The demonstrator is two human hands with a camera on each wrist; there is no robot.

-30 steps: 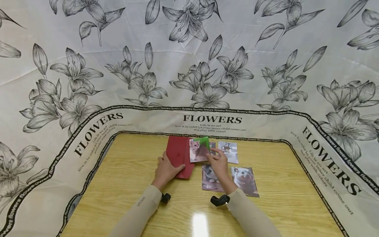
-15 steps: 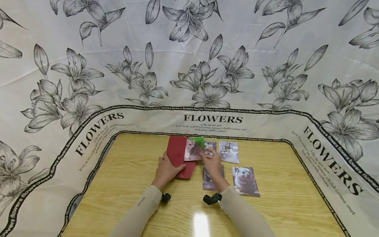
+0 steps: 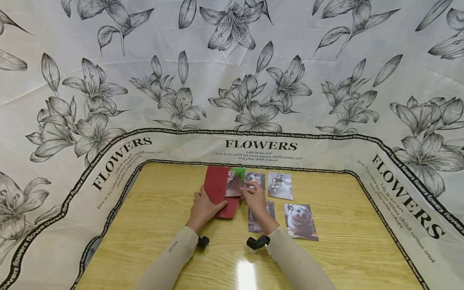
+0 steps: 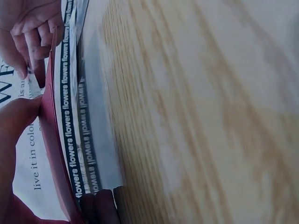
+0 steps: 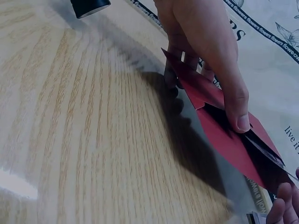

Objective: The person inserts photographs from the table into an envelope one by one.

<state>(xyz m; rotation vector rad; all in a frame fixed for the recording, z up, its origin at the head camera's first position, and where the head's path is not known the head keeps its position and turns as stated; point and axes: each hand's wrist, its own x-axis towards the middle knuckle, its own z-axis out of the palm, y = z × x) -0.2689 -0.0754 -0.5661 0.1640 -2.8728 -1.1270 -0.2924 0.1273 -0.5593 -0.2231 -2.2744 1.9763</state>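
My left hand holds a red envelope above the table, its thumb across the front and the other fingers behind. In the right wrist view the envelope gapes along one side, and the left thumb lies at that opening. A photo card of a cat, with a green patch at its top right, sits partly inside the envelope, its left part hidden. My right hand pinches the card's right edge. In the left wrist view the envelope is edge-on, with the right hand beyond it.
On the wooden table lie a hamster photo, a cat photo at the back, another photo behind the right hand and one partly covered by the right wrist. A flower-printed cloth borders the table's back and sides.
My right hand has moved left with the cat photo, and less of the photo shows outside the envelope. The photo behind that hand is more exposed. My left hand stays nearly still.
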